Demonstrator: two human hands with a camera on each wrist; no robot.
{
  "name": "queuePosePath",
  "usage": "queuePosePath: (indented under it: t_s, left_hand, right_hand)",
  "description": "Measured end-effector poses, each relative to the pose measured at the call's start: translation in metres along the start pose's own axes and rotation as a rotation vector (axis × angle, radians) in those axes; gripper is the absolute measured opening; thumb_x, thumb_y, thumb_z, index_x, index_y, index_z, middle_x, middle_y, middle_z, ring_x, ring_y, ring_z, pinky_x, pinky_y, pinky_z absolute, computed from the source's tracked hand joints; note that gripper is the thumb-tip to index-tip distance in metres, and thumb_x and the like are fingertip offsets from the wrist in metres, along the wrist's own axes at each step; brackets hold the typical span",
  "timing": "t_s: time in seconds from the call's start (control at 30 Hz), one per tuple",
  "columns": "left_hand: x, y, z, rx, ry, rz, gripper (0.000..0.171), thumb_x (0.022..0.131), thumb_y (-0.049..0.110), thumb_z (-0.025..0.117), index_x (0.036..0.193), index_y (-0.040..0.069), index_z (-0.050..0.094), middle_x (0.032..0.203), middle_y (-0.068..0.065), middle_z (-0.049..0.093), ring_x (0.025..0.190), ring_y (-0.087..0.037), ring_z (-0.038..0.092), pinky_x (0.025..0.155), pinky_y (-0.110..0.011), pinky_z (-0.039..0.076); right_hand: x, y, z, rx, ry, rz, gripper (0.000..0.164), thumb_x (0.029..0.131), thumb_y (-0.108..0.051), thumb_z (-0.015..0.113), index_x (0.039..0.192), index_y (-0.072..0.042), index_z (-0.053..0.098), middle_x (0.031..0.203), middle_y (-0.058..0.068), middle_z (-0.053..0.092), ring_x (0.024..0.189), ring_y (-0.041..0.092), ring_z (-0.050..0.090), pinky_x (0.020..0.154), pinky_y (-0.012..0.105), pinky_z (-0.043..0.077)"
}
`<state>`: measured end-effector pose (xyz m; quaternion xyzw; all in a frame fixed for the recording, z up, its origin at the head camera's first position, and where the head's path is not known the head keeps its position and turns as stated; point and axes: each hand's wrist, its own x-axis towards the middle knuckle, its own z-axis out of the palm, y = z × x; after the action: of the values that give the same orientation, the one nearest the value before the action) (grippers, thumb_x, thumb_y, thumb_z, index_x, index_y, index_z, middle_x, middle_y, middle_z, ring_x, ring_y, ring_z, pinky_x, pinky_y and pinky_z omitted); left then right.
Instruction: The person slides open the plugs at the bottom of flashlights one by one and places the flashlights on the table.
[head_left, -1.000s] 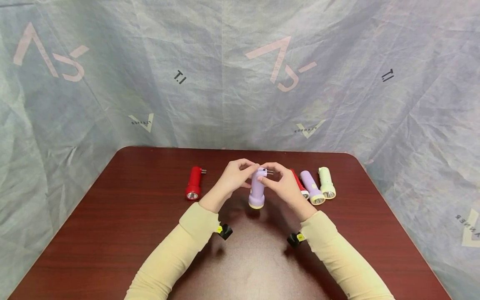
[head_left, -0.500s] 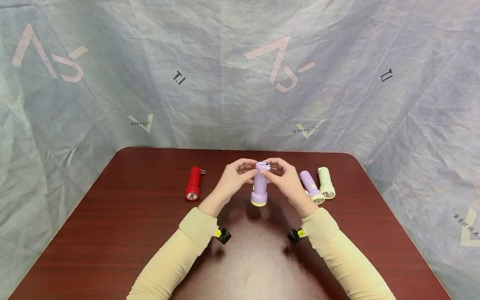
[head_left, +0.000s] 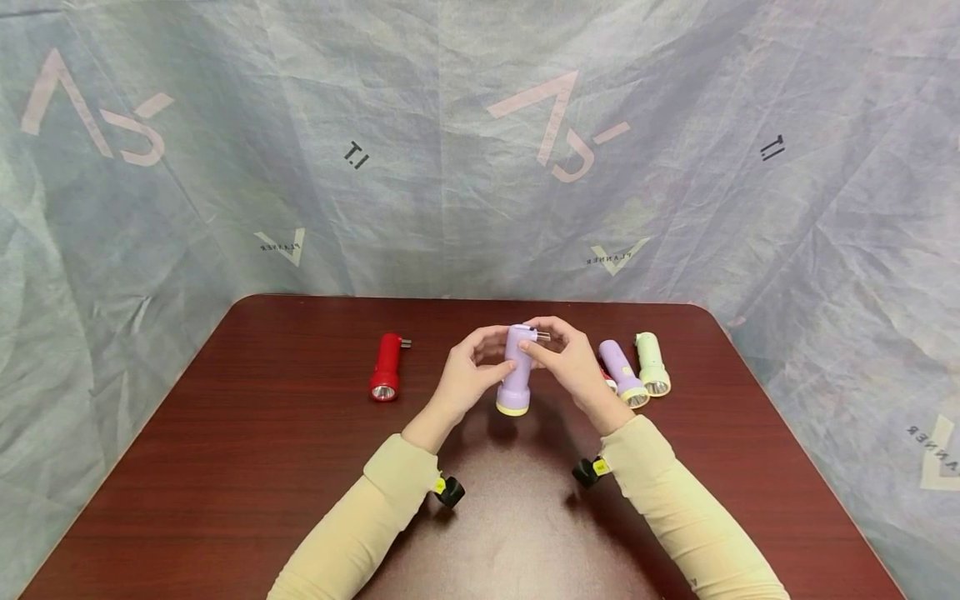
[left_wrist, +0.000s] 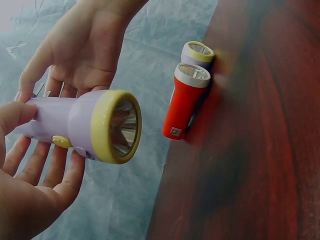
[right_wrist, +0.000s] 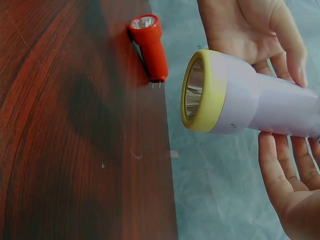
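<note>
Where hands point(head_left: 467, 373) point(head_left: 567, 355) grip — smooth, flared flashlight point(head_left: 516, 383).

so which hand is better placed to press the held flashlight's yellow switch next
Probably the left hand: its fingers lie beside the yellow switch in the left wrist view, while the right hand grips the purple flashlight near its tail.

the held flashlight point(head_left: 517, 380) is lilac and yellow, the table point(head_left: 225, 467) grained red-brown.
</note>
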<state>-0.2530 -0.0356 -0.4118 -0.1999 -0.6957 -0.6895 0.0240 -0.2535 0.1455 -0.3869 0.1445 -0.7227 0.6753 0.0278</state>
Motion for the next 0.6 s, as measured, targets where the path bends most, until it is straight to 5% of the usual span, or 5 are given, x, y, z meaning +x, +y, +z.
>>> queuePosePath:
  t_s: [0.23, 0.6]
  left_hand:
    - [-0.004, -0.004, -0.004, -0.009, 0.024, -0.010, 0.048, 0.079, 0.005, 0.075, 0.124, 0.010, 0.059, 0.117, -0.012, 0.064, 0.103, -0.024, 0.062, 0.083, -0.031, 0.053]
    - [-0.001, -0.007, -0.011, -0.006, 0.027, 0.001, 0.046, 0.080, 0.007, 0.074, 0.124, 0.009, 0.059, 0.119, -0.012, 0.063, 0.103, -0.025, 0.062, 0.082, -0.031, 0.054]
  right_hand:
    - [0.001, 0.003, 0.003, -0.013, -0.022, 0.024, 0.037, 0.085, -0.012, 0.071, 0.118, -0.001, 0.058, 0.104, 0.002, 0.064, 0.089, 0.013, 0.064, 0.072, 0.034, 0.057]
    - [0.003, 0.005, 0.010, 0.031, -0.029, 0.039, 0.042, 0.085, -0.008, 0.069, 0.124, 0.000, 0.054, 0.105, 0.004, 0.063, 0.093, 0.013, 0.063, 0.075, 0.033, 0.056]
